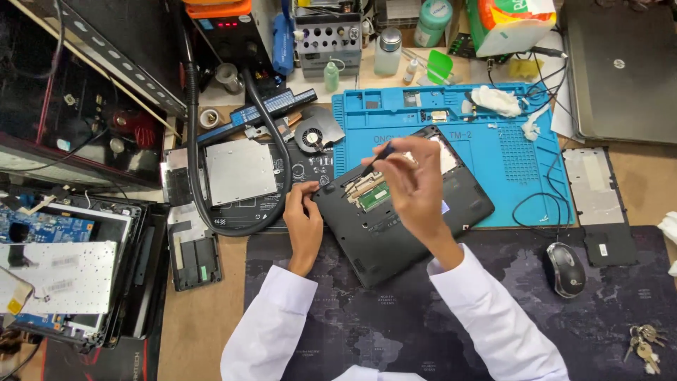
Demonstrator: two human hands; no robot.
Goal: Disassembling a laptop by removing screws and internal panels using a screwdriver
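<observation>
A black laptop base (395, 233) lies upside down and askew, half on the blue work mat (515, 148) and half on the dark desk mat (395, 324). Its open bay shows a green memory board (374, 197). My right hand (416, 187) hovers over that bay and pinches a thin black screwdriver (377, 159), tip pointing down toward the laptop's upper left part. My left hand (303, 222) grips the laptop's left corner, thumb and fingers on its edge. Both arms wear white sleeves.
Left of the laptop lie a silver optical drive (240, 169), a cooling fan (314, 134), a black hose (194, 155) and a dismantled laptop (70, 275). A mouse (565, 269), keys (645, 346), a cover panel (596, 204) and a closed laptop (620, 67) sit at right. Bottles and tools crowd the back.
</observation>
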